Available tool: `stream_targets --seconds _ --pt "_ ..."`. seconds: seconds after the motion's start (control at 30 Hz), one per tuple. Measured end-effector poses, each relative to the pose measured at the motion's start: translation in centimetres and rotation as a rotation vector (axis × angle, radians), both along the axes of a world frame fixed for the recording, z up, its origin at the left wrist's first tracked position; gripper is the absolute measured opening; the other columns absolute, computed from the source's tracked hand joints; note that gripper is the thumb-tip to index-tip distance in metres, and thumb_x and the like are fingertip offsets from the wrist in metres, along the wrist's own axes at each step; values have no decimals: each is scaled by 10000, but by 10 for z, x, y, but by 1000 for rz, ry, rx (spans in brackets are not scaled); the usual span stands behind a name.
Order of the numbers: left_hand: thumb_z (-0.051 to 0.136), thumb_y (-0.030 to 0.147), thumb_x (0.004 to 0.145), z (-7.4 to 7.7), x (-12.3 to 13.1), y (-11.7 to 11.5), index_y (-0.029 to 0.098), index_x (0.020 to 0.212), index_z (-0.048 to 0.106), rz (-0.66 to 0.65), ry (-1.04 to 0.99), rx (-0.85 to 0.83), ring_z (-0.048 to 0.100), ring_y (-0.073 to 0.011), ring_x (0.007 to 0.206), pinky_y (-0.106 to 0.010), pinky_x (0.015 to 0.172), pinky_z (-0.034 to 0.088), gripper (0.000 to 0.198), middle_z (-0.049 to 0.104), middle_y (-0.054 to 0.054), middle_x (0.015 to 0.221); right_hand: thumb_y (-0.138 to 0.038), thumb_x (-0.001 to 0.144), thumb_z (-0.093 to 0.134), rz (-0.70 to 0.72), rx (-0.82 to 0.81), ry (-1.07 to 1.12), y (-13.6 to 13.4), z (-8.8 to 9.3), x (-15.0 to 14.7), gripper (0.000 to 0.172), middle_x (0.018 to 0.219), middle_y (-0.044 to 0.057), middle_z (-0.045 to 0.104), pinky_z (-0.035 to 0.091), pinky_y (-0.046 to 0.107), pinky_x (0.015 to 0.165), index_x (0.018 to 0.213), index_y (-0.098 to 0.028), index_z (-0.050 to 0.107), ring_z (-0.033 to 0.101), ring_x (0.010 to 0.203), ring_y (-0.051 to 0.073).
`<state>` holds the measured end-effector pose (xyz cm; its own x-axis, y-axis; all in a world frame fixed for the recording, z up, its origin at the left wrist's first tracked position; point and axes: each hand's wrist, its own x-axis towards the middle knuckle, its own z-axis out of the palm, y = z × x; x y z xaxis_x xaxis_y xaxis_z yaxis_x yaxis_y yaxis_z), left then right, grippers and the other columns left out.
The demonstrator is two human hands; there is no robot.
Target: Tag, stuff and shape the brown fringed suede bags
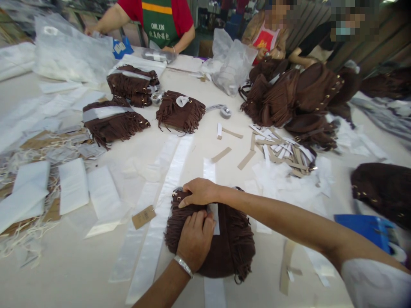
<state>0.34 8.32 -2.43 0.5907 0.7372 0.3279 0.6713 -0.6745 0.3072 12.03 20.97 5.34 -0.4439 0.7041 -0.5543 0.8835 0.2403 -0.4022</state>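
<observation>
A dark brown fringed handbag (224, 248) lies on the table in front of me. My right hand (201, 192) reaches across from the right and grips the bag's upper edge, thumb towards me. Below it my left hand (195, 235), with a silver bracelet on the wrist, rests on the bag with its fingers curled together. Their tips are beside a white strip (215, 220) on the bag; whatever they pinch is hidden. A brown paper tag (143, 217) on a string lies left of the bag. Long white strips (154, 244) run beside and beneath it.
Several fringed bags (181, 112) stand further back, with a larger pile (289, 94) at the right. Short paper strips (282, 149) are scattered before that pile. White sheets (73, 186) and stringed tags lie left. Co-workers (157, 25) stand across the table near plastic bags (70, 51).
</observation>
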Motion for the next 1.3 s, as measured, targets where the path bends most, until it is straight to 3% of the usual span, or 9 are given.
stream_targets --seconds 0.3,0.57,0.77,0.93,1.03,1.17,1.3 --pt "547 224 902 -4 -1 -1 172 1076 562 -8 11 2 566 -235 857 -385 748 480 182 593 -87 916 -440 762 529 -162 123 1 -9 -22 -13 289 932 51 721 403 270 605 898 -236 681 645 864 232" --pt "552 209 898 -1 1 -1 154 1064 573 -1 16 21 565 -232 826 -390 734 497 177 589 -89 897 -565 770 502 -156 104 -12 -7 -17 -16 418 972 80 725 460 303 651 924 -235 709 656 900 262" --pt "561 197 891 -5 0 -2 148 1113 564 -2 0 14 578 -248 887 -406 768 508 227 601 -105 951 -437 795 493 -173 190 -43 -14 -20 -26 334 934 89 725 451 317 671 937 -224 707 656 873 260" --pt "563 192 888 -3 1 -1 161 1089 575 11 -1 -10 579 -235 839 -397 735 512 205 604 -92 932 -557 862 441 -121 113 123 -5 -8 2 434 887 57 721 404 265 622 895 -208 697 638 813 207" --pt "570 189 883 -5 1 -2 178 1103 579 17 -6 -17 581 -224 825 -392 738 513 221 610 -83 943 -364 896 455 -147 109 196 5 -10 27 301 896 38 725 399 237 654 915 -194 702 632 811 166" --pt "595 190 867 -13 2 -4 170 1115 586 51 -46 25 590 -234 862 -409 770 519 249 623 -88 976 -86 784 491 17 34 254 17 -30 40 309 947 27 736 405 215 728 972 -186 715 636 856 143" --pt "611 203 861 -16 3 -3 180 1116 592 60 -61 36 596 -239 881 -414 773 525 257 633 -86 999 -133 779 552 167 6 257 30 -43 38 230 890 33 730 388 214 662 931 -176 720 616 777 140"
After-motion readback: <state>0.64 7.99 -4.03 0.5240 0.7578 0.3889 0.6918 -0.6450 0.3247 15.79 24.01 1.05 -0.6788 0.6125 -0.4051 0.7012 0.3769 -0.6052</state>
